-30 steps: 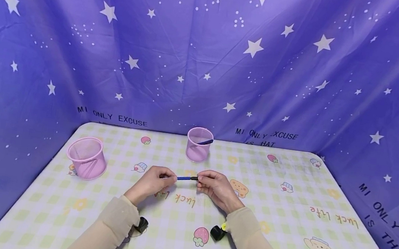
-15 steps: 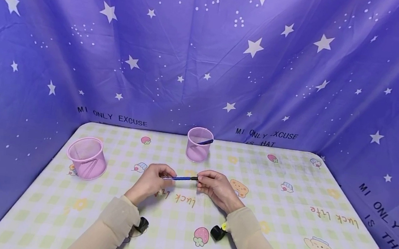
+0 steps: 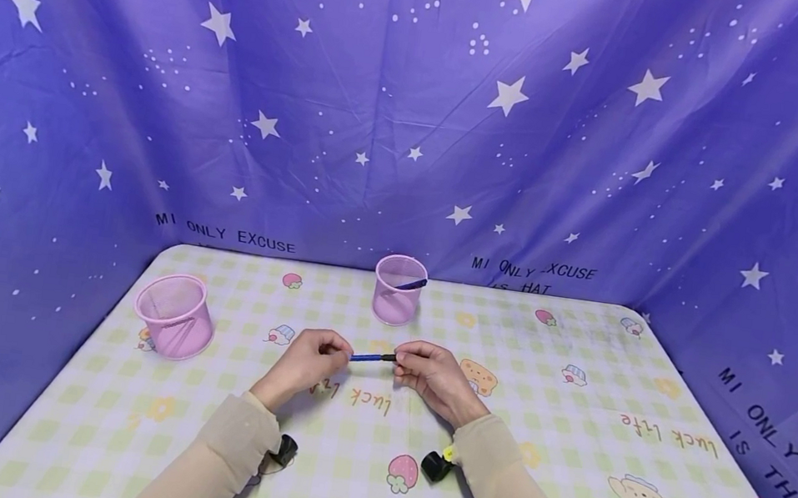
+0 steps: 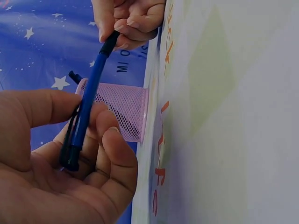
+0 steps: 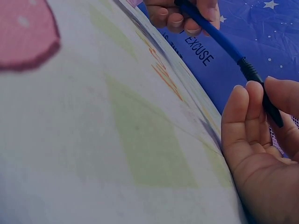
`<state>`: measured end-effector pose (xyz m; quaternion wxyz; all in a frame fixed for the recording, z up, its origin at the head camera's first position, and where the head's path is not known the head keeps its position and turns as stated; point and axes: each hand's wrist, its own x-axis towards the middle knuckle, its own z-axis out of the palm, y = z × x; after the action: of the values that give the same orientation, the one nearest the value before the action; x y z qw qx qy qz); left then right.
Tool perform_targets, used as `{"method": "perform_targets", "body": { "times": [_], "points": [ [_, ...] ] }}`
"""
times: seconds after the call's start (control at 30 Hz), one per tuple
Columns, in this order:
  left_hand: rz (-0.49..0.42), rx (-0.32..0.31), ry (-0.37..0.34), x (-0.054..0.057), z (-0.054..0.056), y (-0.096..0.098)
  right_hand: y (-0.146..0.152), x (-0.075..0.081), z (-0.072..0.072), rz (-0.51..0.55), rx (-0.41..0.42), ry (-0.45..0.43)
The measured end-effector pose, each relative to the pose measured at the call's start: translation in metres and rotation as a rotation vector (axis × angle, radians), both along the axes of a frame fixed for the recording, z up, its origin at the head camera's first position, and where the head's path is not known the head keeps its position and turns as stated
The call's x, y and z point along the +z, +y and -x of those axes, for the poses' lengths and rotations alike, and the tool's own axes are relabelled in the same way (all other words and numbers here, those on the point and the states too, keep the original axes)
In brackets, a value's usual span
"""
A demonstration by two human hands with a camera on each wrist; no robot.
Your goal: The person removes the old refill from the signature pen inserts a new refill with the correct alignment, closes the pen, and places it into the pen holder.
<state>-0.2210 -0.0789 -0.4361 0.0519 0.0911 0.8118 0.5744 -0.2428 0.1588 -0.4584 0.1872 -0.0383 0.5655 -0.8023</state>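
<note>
A blue pen (image 3: 365, 357) with a black grip section lies nearly level between my two hands over the table. My left hand (image 3: 312, 362) pinches its barrel between thumb and index finger near the clip end. In the left wrist view the black clip and end cap (image 4: 70, 161) show beside the palm. At the other end my right hand (image 3: 434, 373) pinches the black tip section (image 5: 254, 77) with thumb and fingertips. Behind the hands stands a pink mesh pen cup (image 3: 394, 303), with a dark pen (image 3: 411, 284) leaning in it.
A second pink mesh cup (image 3: 181, 336) stands at the table's left side. The checked tablecloth (image 3: 568, 456) has printed strawberries, cakes and lettering. A purple star-patterned curtain (image 3: 377, 95) surrounds the table's back and sides.
The left fingers loosened at half a second ago, baring more of the pen, and now pinch its barrel again. The right hand and the cups have stayed in place.
</note>
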Motion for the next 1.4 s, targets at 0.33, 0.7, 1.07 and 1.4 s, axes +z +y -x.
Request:
{"method": "perform_targets", "body": {
  "times": [0.33,0.7,1.07,1.4],
  "points": [
    [0.002,0.003,-0.022,-0.0012,0.0016,0.0006,0.0007,-0.0006,0.0001,0.004,0.002,0.0],
    [0.045,0.013,0.04,-0.0018,0.001,0.0007,0.0009,-0.0007,-0.0003,0.007,0.01,-0.005],
    [0.067,0.022,0.003,0.0014,-0.0003,0.0,0.0012,0.0005,-0.0003,0.001,0.005,-0.005],
    [0.198,-0.028,0.115,0.0058,-0.0015,0.0008,0.0005,0.001,-0.0006,-0.004,0.013,-0.006]
  ]
}}
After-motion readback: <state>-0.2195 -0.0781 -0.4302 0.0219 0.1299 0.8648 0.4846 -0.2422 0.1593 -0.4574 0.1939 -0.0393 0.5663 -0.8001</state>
